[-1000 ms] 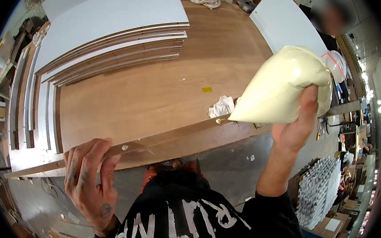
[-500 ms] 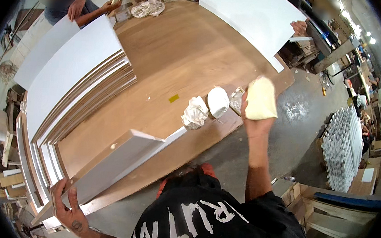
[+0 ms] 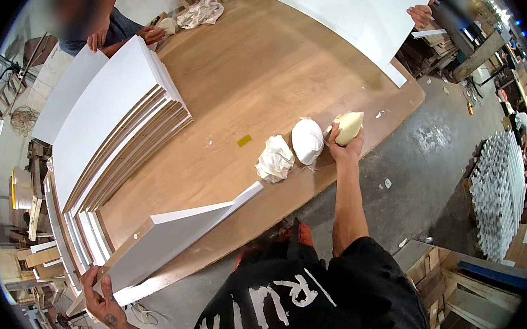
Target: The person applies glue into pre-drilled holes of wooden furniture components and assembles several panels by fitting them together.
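Note:
At the lower left, my left hand (image 3: 102, 300) grips the corner of a white board (image 3: 174, 239). This board stands tilted on its long edge, its raw brown edge uppermost. My right hand (image 3: 346, 147) is closed around a soft, pale yellow pad (image 3: 349, 125) at the table's right side. Just left of the pad sits a rounded white cloth bundle (image 3: 307, 141), with a crumpled off-white cloth (image 3: 275, 158) beside it. A white strip (image 3: 245, 195) extends from the board's far end toward the cloths.
Stacked white boards (image 3: 110, 112) occupy the brown table's (image 3: 234, 63) left side. A co-worker's hand (image 3: 97, 39) touches a board there. Another person's hand (image 3: 419, 16) holds a large white panel (image 3: 349, 20) at the far right. Crumpled cloth (image 3: 200, 13) lies at the back.
My right hand has brought the yellow pad down and left, close to the white bundle. My left hand keeps its hold on the board. The co-worker at the far left has leaned in.

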Demonstrator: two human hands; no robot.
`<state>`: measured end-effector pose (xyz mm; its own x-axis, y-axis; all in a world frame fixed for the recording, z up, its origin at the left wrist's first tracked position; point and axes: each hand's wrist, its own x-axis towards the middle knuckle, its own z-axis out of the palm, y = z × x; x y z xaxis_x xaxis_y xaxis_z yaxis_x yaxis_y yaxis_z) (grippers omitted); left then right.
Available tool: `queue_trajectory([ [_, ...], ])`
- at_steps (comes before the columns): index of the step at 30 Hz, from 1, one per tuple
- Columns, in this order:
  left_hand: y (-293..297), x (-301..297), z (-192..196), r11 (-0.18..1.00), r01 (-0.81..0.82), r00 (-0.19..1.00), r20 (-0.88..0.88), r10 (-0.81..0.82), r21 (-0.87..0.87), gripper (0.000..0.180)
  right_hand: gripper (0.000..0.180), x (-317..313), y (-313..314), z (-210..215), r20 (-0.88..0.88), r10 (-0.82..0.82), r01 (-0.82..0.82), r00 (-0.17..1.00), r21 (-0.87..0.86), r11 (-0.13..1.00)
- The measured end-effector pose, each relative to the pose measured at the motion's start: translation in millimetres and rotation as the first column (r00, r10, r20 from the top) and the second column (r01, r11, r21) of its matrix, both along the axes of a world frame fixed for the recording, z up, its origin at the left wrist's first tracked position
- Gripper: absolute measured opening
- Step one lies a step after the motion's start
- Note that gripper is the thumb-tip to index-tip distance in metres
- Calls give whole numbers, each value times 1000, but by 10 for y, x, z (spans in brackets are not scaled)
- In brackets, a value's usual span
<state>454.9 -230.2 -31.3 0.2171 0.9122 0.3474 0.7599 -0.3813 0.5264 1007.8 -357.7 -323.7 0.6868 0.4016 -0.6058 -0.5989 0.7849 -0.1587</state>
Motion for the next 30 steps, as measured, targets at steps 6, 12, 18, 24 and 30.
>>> queue_trajectory([
  [6, 13, -4, -48, 1000, 25, 1000, -3, -24, 12, 25, 33, 41, -41, -207, 89, -15, 23, 996, -83, 996],
  [12, -7, -55, -34, 1000, -22, 1000, -15, 22, -2, 31, 37, -528, -72, 290, 168, 26, 2, 985, -166, 986],
  [18, -37, 25, -12, 1000, 10, 999, 31, -9, -16, 26, 46, -1177, -72, 112, -32, 131, -130, 991, -480, 868],
  [24, -35, -12, -21, 1000, 13, 1000, 25, -13, -5, 24, 52, -1061, 297, -37, -47, 364, -318, 930, -599, 735],
  [30, -121, 24, 4, 998, 18, 999, 43, -21, 52, 22, 52, -887, 615, -21, 86, 616, -343, 783, -766, 543],
])
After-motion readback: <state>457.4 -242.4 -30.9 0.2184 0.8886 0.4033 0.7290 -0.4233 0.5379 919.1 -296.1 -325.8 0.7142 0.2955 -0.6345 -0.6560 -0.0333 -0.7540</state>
